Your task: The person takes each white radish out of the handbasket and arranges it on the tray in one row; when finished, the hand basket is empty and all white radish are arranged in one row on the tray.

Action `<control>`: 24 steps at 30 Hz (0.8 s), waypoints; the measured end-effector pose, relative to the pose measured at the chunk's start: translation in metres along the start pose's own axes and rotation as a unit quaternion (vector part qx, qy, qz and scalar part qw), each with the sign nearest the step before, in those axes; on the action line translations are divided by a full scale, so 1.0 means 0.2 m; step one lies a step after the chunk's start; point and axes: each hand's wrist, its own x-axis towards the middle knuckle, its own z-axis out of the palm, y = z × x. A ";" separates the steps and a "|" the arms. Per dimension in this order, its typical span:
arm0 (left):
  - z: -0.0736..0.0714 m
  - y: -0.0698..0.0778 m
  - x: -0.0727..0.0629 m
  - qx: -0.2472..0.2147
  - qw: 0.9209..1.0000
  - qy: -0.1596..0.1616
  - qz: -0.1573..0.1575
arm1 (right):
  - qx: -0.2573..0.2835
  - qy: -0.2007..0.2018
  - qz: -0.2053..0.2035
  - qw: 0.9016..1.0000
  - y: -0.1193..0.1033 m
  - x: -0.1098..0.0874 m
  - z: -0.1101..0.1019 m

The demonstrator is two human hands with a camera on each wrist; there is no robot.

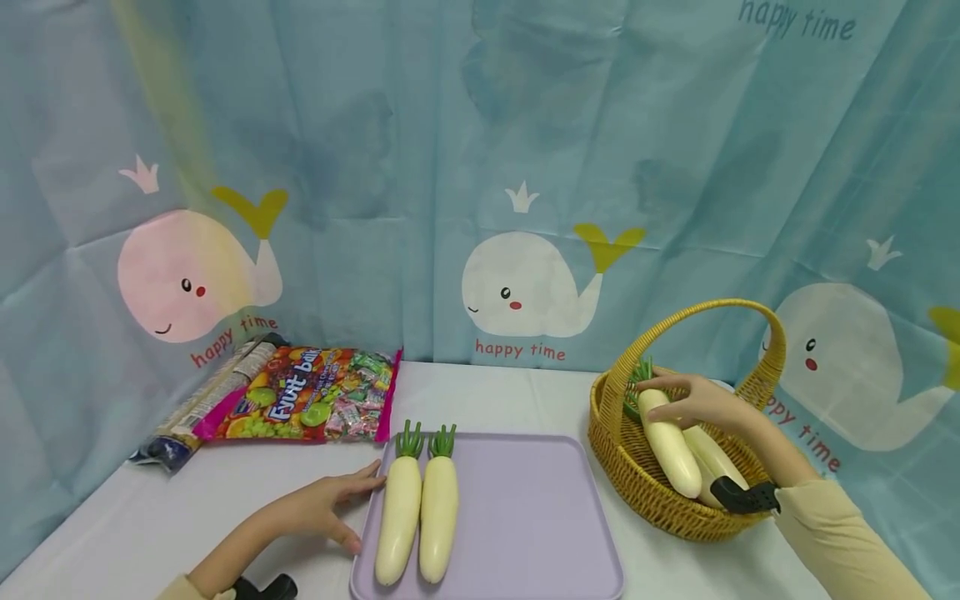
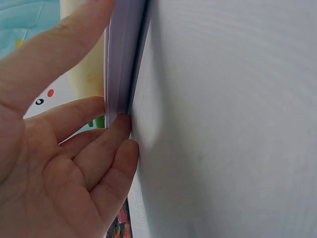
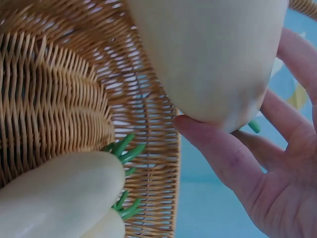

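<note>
My right hand [image 1: 701,402] is at the wicker basket [image 1: 643,498] and grips a white radish [image 1: 672,454] near its leafy end, thumb on one side and fingers on the other. In the right wrist view two more radishes [image 3: 64,191] with green tops lie lower in the basket. My left hand [image 1: 322,507] touches the left rim of a lilac tray [image 1: 528,517]; in the left wrist view its fingers [image 2: 101,153] rest loosely against the tray's side. Two radishes [image 1: 400,521] lie side by side on the tray's left part, leaves pointing away.
A colourful candy bag [image 1: 307,400] lies at the back left, with another long packet [image 1: 202,408] beside it. The basket's arched handle [image 1: 705,308] rises over its opening. Behind the white table hangs a blue curtain [image 1: 420,167] printed with whales.
</note>
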 end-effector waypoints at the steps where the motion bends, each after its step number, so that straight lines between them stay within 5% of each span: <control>1: 0.00 0.00 0.00 0.000 1.000 0.001 -0.002 | 0.008 0.000 -0.003 1.000 -0.01 -0.01 0.00; 24: 0.00 -0.01 0.00 -0.006 1.000 0.002 -0.009 | 0.042 -0.009 -0.047 0.998 -0.11 -0.28 0.15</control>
